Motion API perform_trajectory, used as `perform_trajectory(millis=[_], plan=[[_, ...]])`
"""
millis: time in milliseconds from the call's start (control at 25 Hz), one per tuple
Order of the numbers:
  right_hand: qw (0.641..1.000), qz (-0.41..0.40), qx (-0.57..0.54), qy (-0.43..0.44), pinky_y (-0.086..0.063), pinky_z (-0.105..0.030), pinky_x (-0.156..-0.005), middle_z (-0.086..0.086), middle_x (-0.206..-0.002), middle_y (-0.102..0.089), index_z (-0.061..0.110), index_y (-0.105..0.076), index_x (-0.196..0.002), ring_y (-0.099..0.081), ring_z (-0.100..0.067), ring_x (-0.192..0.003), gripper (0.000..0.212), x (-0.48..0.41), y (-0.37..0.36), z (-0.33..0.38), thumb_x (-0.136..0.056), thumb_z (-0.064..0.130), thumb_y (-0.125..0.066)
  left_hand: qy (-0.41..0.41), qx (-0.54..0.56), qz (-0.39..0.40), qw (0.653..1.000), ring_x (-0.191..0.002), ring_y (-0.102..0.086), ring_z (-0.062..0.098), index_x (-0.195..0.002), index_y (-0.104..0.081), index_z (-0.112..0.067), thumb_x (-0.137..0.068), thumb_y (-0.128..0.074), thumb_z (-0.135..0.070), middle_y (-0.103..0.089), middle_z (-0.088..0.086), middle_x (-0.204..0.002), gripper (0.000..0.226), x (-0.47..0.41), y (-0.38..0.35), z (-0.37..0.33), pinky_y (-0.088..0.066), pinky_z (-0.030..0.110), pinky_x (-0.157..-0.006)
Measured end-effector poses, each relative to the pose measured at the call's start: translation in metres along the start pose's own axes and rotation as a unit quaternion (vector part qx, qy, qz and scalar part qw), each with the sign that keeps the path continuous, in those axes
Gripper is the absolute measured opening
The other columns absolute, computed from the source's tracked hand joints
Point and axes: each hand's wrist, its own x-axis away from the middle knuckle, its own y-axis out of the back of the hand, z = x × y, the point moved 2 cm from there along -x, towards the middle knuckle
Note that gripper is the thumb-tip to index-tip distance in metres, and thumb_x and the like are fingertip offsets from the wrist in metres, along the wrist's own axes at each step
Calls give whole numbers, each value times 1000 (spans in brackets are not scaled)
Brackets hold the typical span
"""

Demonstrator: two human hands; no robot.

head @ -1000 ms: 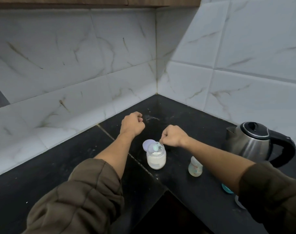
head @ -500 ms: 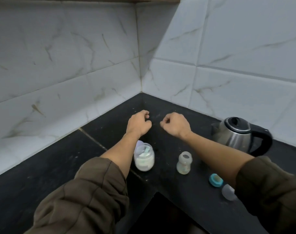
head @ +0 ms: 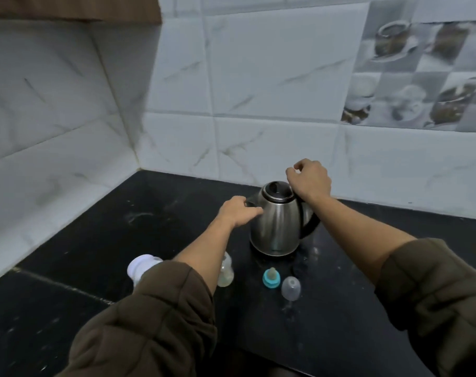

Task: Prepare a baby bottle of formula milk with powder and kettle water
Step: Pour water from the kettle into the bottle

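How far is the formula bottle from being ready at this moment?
Done: the teal teat ring and clear cap are off the bottle, on the counter. In hand: the kettle, left hand at its spout side, right hand at its handle top. Remaining: pouring water, closing, shaking. Powder in the bottle cannot be judged.

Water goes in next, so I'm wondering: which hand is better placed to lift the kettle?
Right. The right hand is at the top of the black handle of the kettle, fingers curled, though a closed grip isn't clear. The left hand only touches the steel body by the spout.
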Motion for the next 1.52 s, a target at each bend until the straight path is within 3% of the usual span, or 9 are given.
perform_trajectory(millis=[240,480,600,840,1000,1120,1320,1480,1520], plan=[[990,128,12,-61,-49,-39,-82,-5,-103,-71,18,-65,-92,-63,-30,-100,51,-1,4,-52,-89,66,-49,74,100,-6,992,-107,-64,25,-118,-61,-14,-61,-67,-51,-68,3,-115,69,-3,-27,-18,-47,35,-77],[987,146,-53,-42,-48,-39,-87,-3,-106,-70,11,-66,-103,-62,-25,-102,68,-2,1,-73,-86,76,-65,92,113,0,989,-97,-65,25,-100,-69,-9,-65,-59,-40,-72,7,-104,48,-7,-41,-12,-45,34,-71],[979,163,-119,-38,-51,-36,-81,1,-92,-73,15,-71,-89,-68,-21,-94,62,0,2,-86,-76,76,-77,83,109,0,991,-86,-59,22,-85,-62,-14,-69,-58,-29,-66,2,-90,22,-5,-41,-15,-40,32,-65],[974,125,-174,-73,-58,-36,-84,4,-66,-76,15,-79,-75,-75,-14,-74,78,4,-7,-94,-62,91,-72,99,126,-5,987,-97,-59,26,-86,-60,-19,-59,-49,-28,-68,6,-104,31,-4,-43,-15,-41,36,-73],[975,37,-182,-121,-44,-36,-59,11,-42,-48,18,-44,-43,-55,-17,-56,77,11,-13,-87,-69,84,-73,106,126,-2,986,-115,-60,32,-104,-62,-15,-73,-46,-26,-67,10,-120,37,-6,-45,-16,-44,42,-86],[970,-34,-193,-146,-36,-35,-58,6,-42,-34,18,-34,-43,-46,-21,-54,75,15,-19,-86,-79,73,-70,105,105,4,989,-117,-60,32,-120,-63,-11,-73,-44,-27,-67,11,-126,52,-5,-43,-19,-46,43,-93],[962,-64,-197,-177,-44,-35,-62,1,-45,-39,15,-44,-42,-51,-28,-59,63,13,-24,-88,-79,62,-65,91,38,23,995,-128,-54,28,-134,-59,-14,-78,-51,-24,-59,1,-141,57,10,-23,-8,-43,36,-99],[969,-52,-184,-155,-38,-33,-57,-1,-46,-37,13,-42,-43,-46,-27,-54,61,10,-21,-73,-80,56,-64,124,44,67,989,-106,-56,15,-127,-54,-21,-64,-63,-18,-59,-8,-104,64,30,4,35,-47,38,-104],[969,-52,-188,-150,-37,-33,-56,0,-46,-35,14,-40,-43,-43,-26,-52,61,9,-18,-68,-80,55,-64,129,29,94,987,-110,-57,13,-133,-55,-21,-66,-68,-19,-61,-6,-113,68,33,8,47,-45,33,-104]])
